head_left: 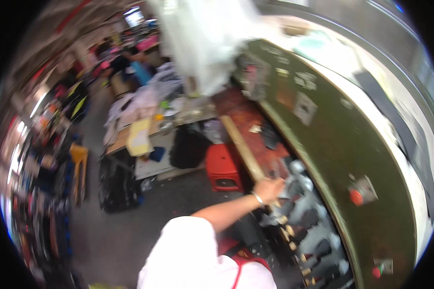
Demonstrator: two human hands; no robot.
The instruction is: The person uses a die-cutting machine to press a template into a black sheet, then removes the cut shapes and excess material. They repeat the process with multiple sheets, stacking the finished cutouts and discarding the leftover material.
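Note:
My left arm, in a white sleeve, reaches across to the right. My left hand (270, 190), blurred and with a pale bracelet (258, 199) at the wrist, is at the near end of a long wooden strip (241, 147). Its fingers look curled in; what they hold, if anything, I cannot make out. Just beyond it is a red-brown worktop (243, 115) with small dark pieces on it. To its right and nearer me lie several grey and dark pieces (309, 219), some with light wooden-looking ends. My right hand is out of view.
A long green machine panel (342, 130) with a red button (356, 196) curves along the right. A red stool (223, 166) stands left of the worktop. Farther left are a cloth-laden table (120, 137), a black bag (118, 185) and a yellow-orange frame (79, 164). White sheeting (207, 43) hangs above.

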